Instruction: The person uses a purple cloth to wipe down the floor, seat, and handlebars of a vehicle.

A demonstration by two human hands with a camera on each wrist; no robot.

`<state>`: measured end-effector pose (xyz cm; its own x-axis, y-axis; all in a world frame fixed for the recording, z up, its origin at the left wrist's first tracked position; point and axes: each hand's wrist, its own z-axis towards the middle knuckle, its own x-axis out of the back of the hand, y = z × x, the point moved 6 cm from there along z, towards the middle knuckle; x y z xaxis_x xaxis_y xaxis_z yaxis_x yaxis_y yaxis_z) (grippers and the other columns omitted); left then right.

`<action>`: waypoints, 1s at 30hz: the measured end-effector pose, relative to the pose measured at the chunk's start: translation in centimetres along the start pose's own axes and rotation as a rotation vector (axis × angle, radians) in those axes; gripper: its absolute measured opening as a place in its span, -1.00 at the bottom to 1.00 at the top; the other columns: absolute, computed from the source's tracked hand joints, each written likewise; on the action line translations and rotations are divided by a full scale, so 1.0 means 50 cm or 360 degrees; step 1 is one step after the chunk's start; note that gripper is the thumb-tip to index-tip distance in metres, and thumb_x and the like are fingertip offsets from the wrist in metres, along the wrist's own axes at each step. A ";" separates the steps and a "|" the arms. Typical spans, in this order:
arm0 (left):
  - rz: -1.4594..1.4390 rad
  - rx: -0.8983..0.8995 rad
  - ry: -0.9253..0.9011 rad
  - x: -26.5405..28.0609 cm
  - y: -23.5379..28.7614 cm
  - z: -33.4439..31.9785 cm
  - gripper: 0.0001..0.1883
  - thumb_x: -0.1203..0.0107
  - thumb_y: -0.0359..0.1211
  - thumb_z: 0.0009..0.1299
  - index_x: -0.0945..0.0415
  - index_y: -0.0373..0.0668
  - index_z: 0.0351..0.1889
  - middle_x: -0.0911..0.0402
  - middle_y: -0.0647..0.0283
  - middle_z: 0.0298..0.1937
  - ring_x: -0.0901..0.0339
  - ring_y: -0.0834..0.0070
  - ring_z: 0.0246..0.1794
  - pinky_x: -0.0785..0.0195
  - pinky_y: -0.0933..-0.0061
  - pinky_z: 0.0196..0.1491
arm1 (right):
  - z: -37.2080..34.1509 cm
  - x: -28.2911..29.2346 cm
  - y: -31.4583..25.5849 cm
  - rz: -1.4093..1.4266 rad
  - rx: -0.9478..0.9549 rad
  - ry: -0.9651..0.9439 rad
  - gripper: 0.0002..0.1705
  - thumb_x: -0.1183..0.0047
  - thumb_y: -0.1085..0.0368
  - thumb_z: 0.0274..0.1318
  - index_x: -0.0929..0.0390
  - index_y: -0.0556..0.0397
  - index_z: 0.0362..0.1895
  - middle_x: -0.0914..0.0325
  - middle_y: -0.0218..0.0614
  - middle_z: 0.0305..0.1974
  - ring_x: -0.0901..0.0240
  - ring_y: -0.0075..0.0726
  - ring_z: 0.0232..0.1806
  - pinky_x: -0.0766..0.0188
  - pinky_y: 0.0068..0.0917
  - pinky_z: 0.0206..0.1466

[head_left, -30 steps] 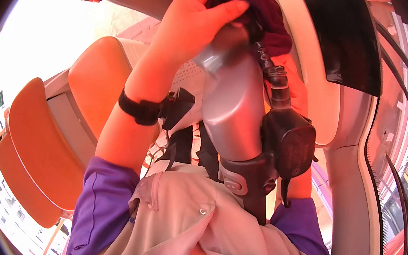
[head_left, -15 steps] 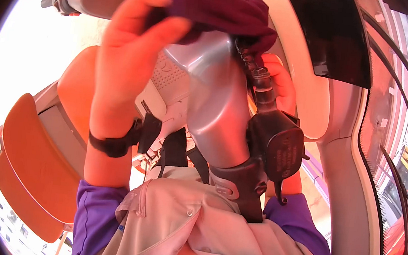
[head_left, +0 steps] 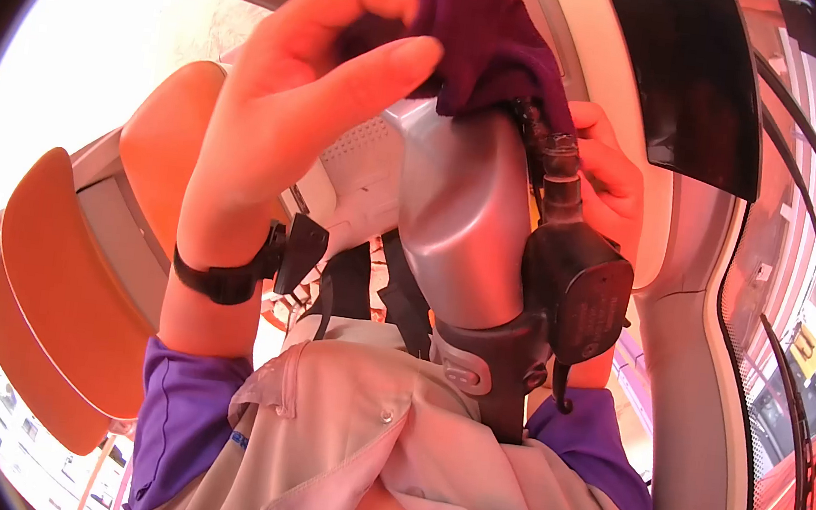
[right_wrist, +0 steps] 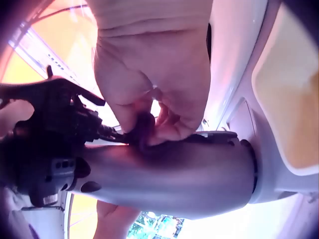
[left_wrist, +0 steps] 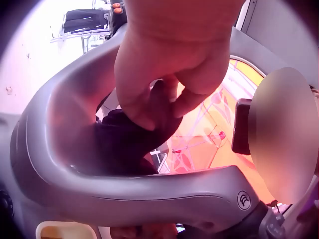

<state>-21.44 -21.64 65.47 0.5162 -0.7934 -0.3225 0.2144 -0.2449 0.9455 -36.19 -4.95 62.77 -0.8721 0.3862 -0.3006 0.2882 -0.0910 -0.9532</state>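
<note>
Just one purple cloth (head_left: 492,48) here for two hands, a left hand (head_left: 279,104) and a right hand (head_left: 612,178). Purple sleeves (head_left: 186,416)? Two, one per arm lol. I can spot one black wrist strap (head_left: 219,281), one chunky black box (head_left: 581,297) and one glossy black panel (head_left: 684,85) on the right. Left side has at least two orange seat-looking pieces (head_left: 60,306), plus one round badge (left_wrist: 243,200) near the bottom right in the left wrist view. Cables (head_left: 788,379) on the right: at least two, hard to count exactly.

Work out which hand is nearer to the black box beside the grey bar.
Right. In the head view, the right hand appears just above the black box; the left hand is farther off, across the grey bar, pinching the purple cloth.
</note>
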 end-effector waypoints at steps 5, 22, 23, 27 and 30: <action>0.1189 -0.0287 0.0035 -0.003 -0.004 -0.005 -0.70 -0.28 -0.49 0.21 -0.28 -0.23 -0.45 -0.31 0.37 -0.40 -0.24 0.55 -0.43 -0.09 0.61 -0.35 | 0.013 0.018 0.013 -0.0356 0.0270 0.0068 -0.63 -0.07 0.67 -0.04 -0.49 0.24 -0.07 -0.46 -0.27 -0.15 -0.44 -0.41 -0.10 -0.43 -0.46 -0.01; 0.1342 -0.0148 -0.0452 -0.068 0.035 0.004 -0.71 -0.06 -0.66 0.18 -0.63 -0.21 -0.17 -0.42 0.18 -0.02 -0.48 0.41 -0.06 -0.32 0.51 -0.02 | 0.029 0.003 -0.046 -0.1028 0.0734 0.0012 -0.73 -0.20 0.61 -0.17 -0.62 0.12 -0.28 -0.55 -0.28 -0.34 -0.51 -0.38 -0.30 -0.41 -0.50 -0.27; 0.1328 -0.0161 -0.0470 -0.070 0.038 0.005 -0.72 -0.08 -0.64 0.19 -0.63 -0.21 -0.17 -0.42 0.17 -0.02 -0.46 0.40 -0.04 -0.31 0.49 0.00 | 0.027 -0.003 -0.052 -0.1155 0.0836 0.0062 -0.75 -0.24 0.58 -0.20 -0.64 0.08 -0.33 -0.55 -0.32 -0.38 -0.51 -0.40 -0.34 -0.41 -0.51 -0.34; 0.1309 -0.0176 -0.0438 -0.070 0.031 0.017 -0.79 -0.20 -0.57 0.17 -0.66 -0.18 -0.22 -0.42 0.16 -0.02 -0.38 0.39 0.02 -0.27 0.47 0.02 | 0.028 -0.014 -0.054 -0.1078 0.0754 -0.0028 -0.71 -0.25 0.59 -0.30 -0.64 0.09 -0.35 -0.53 -0.30 -0.39 -0.50 -0.37 -0.35 -0.40 -0.50 -0.34; 0.1317 -0.0136 -0.0422 -0.083 0.042 0.029 -0.81 -0.27 -0.56 0.14 -0.68 -0.16 -0.28 -0.43 0.15 -0.01 -0.36 0.38 0.05 -0.25 0.47 0.03 | 0.038 0.005 -0.036 -0.0719 0.0467 -0.0186 -0.71 -0.26 0.57 -0.30 -0.64 0.14 -0.33 -0.52 -0.27 -0.39 -0.49 -0.36 -0.36 -0.37 -0.49 -0.32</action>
<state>-24.34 -19.69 68.84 0.3257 -0.8042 0.4972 -0.0772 0.5015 0.8617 -37.68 -6.43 64.36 -0.9263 0.3433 0.1551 -0.2328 -0.1980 -0.9521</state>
